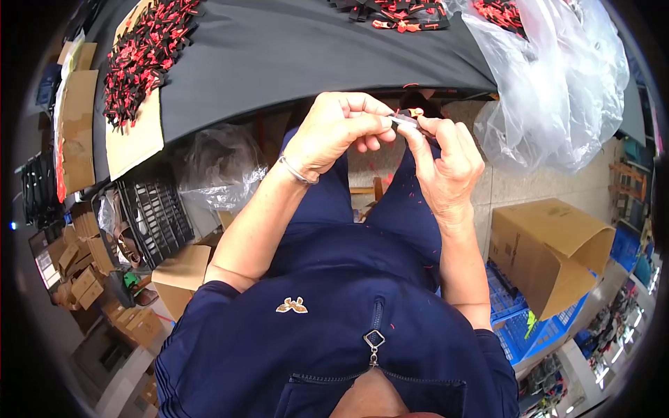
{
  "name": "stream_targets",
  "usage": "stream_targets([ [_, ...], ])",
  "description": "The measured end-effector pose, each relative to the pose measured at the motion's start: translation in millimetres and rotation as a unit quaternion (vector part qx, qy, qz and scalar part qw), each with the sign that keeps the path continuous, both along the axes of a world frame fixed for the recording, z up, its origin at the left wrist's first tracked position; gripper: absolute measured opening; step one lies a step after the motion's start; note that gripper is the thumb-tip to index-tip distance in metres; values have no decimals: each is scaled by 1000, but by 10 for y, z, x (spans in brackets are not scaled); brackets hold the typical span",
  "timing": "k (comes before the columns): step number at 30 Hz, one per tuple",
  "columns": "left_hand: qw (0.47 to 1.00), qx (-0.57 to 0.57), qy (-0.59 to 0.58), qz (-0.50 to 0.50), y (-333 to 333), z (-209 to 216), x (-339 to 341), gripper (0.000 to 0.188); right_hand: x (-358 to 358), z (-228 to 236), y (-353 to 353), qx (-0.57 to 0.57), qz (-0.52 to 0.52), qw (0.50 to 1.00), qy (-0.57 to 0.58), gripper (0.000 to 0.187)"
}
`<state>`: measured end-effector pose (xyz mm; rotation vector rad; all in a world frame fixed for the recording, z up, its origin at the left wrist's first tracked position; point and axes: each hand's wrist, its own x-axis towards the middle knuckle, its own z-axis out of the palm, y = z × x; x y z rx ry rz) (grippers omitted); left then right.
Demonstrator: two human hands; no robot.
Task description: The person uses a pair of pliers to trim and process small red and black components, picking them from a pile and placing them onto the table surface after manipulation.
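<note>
In front of my lap, over the table's near edge, my left hand (338, 132) and my right hand (449, 164) meet with fingers pinched. Between their fingertips is a small black strip with an orange-red part (416, 112). A thin whitish sliver shows beside it, too small to name. My left thumb and forefinger close on its left end, while the right thumb and forefinger grip the other end. The fingers partly hide the piece. A bracelet (298, 171) circles my left wrist.
The black-covered table (313, 56) bears a heap of black and red pieces (146, 59) on cardboard (136, 150), and another pile (411, 15) farther back. A clear plastic bag (557, 97) hangs over the right edge. An open cardboard box (536, 244) sits on blue crates (516, 320); a black crate (157, 212) is at left.
</note>
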<state>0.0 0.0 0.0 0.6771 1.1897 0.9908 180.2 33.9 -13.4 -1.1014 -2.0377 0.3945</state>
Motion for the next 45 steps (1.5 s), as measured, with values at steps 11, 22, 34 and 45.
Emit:
stream_targets([
  [11, 998, -13, -54, 4, -62, -110, 115, 13, 6, -24, 13, -460, 27, 790, 405, 23],
  [22, 813, 363, 454, 21, -249, -211, 333, 20, 7, -106, 11, -524, 20, 779, 344, 12],
  [34, 979, -38, -156, 130, -236, -305, 222, 20, 145, -232, -217, -283, -38, 931, 227, 21],
  [45, 980, -41, -157, 115, -250, -275, 335, 15, 114, -283, -188, -74, -18, 994, 74, 20],
])
